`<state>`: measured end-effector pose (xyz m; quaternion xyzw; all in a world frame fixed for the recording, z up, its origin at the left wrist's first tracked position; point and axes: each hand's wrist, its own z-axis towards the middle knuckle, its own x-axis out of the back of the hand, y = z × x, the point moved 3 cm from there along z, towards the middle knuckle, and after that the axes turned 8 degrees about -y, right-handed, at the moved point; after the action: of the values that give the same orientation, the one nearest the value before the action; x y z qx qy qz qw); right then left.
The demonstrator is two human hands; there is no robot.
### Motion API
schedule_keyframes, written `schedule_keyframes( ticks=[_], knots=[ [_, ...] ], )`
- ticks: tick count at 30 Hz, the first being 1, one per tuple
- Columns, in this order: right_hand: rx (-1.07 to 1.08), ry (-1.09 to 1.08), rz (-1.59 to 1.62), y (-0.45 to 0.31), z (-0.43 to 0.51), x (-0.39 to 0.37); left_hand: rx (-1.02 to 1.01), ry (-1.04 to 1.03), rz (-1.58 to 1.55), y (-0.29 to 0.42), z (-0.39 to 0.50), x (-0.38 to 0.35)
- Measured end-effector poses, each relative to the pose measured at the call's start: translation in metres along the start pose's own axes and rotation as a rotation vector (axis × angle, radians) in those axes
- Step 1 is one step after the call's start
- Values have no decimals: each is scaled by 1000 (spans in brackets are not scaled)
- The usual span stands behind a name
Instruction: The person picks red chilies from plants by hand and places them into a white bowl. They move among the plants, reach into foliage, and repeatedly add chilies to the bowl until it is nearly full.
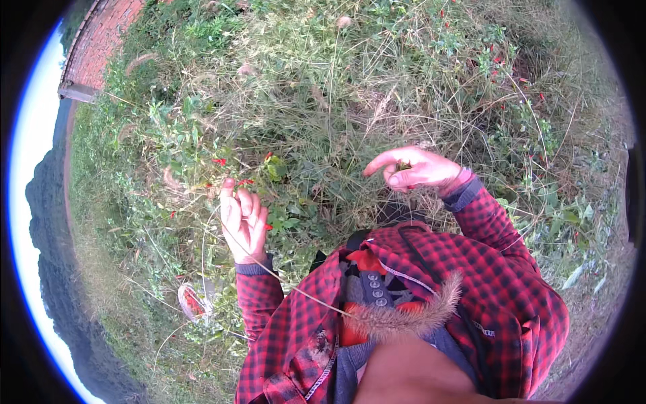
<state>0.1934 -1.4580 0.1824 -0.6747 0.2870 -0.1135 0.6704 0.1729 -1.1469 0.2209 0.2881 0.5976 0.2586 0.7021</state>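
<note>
My left hand (pixel 245 219) is raised among the pepper plants, palm turned up and fingers half curled. Small red chili peppers (pixel 246 182) show at its fingertips; whether it grips one is not clear. Another red pepper (pixel 219 161) hangs just beyond the fingers. My right hand (pixel 416 169) hovers over dry grass, index finger extended and thumb bent in. Something small and greenish shows in the gap by its thumb, with a speck of red below; I cannot make out whether it is held. A light-coloured container (pixel 193 303) with red peppers in it sits low among the plants, beside my left forearm.
A foxtail grass head (pixel 409 315) on a long stem crosses close before my chest. Tangled grass (pixel 348 116) and weeds surround me. More red peppers (pixel 497 60) grow at upper right. A brick structure (pixel 103 43) stands at upper left, and wooded hills (pixel 48 202) lie beyond.
</note>
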Motion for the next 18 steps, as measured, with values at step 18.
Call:
schedule_keyframes(
  ticks=[18],
  knots=[
    [125, -252, 675, -42, 180, 84, -215, 271, 666, 94, 60, -46]
  ],
)
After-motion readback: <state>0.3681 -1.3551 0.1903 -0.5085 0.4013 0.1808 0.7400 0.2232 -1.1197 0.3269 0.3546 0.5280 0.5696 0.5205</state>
